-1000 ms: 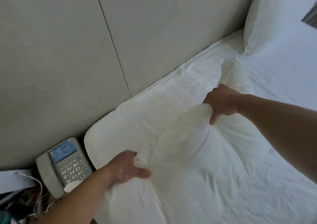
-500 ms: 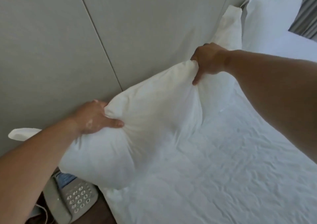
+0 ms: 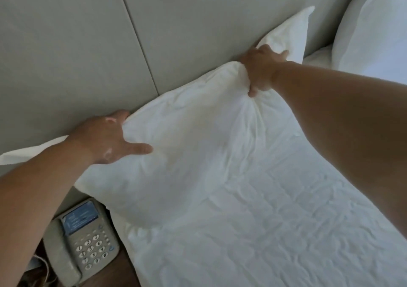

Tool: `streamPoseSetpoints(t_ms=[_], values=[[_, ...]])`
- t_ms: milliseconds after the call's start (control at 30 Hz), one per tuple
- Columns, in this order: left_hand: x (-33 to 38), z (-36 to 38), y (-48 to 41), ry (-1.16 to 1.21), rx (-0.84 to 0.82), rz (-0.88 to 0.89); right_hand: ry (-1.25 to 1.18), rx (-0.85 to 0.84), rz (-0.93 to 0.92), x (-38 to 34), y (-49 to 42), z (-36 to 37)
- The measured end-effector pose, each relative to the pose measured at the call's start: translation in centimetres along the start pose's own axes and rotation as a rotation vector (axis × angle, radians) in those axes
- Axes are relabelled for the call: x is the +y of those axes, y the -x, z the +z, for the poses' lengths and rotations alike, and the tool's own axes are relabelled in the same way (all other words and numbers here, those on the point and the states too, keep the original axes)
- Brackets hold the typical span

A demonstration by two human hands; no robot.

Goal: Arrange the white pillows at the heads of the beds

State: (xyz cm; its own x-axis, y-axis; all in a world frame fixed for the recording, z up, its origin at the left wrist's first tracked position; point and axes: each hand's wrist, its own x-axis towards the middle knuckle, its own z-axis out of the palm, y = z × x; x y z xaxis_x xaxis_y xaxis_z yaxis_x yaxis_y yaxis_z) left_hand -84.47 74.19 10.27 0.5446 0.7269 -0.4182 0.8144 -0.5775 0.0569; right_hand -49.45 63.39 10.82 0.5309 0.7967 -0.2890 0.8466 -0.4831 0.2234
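Grey headboard (image 3: 66,44) behind, white pillow (image 3: 187,154) leans on it atop the mattress (image 3: 286,231), spanning from our L hand (image 3: 108,139), gripping its top edge w/ thumb out front, to our R hand (image 3: 262,68), pinching bunched fabric; soft, light, floppy imo, so we'd hold both upper corners.

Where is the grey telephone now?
In the head view, the grey telephone sits at the lower left, beside the mattress corner, just below the white pillow leaning on the headboard.
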Motion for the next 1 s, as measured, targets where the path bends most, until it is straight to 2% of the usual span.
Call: streamPoseSetpoints(t_ms=[167,300,533,733,833,1000], values=[[0.0,1.6,0.7,0.091,0.127,0.093,-0.104,0.083,-0.078,0.7,0.0,0.4],[-0.4,0.1,1.0,0.22,0.169,0.113,-0.084,0.075,-0.095,1.3,-0.3,-1.6],[-1.0,-2.8,1.4,0.202,0.168,0.12,-0.104,0.089,-0.143,1.5,-0.1,-3.6],[-1.5,1.2,-0.6,-0.073,0.247,0.066,-0.163,0.105,-0.099,-0.4,-0.1,-0.3],[-1.7,2.0,-1.1,-0.037,0.281,0.029,-0.115,0.102,-0.067,-0.7,-0.6,0.8],[-2.3,1.1,-1.2,0.026,0.193,0.031,-0.095,0.132,-0.043,-0.1,0.0,0.5]])
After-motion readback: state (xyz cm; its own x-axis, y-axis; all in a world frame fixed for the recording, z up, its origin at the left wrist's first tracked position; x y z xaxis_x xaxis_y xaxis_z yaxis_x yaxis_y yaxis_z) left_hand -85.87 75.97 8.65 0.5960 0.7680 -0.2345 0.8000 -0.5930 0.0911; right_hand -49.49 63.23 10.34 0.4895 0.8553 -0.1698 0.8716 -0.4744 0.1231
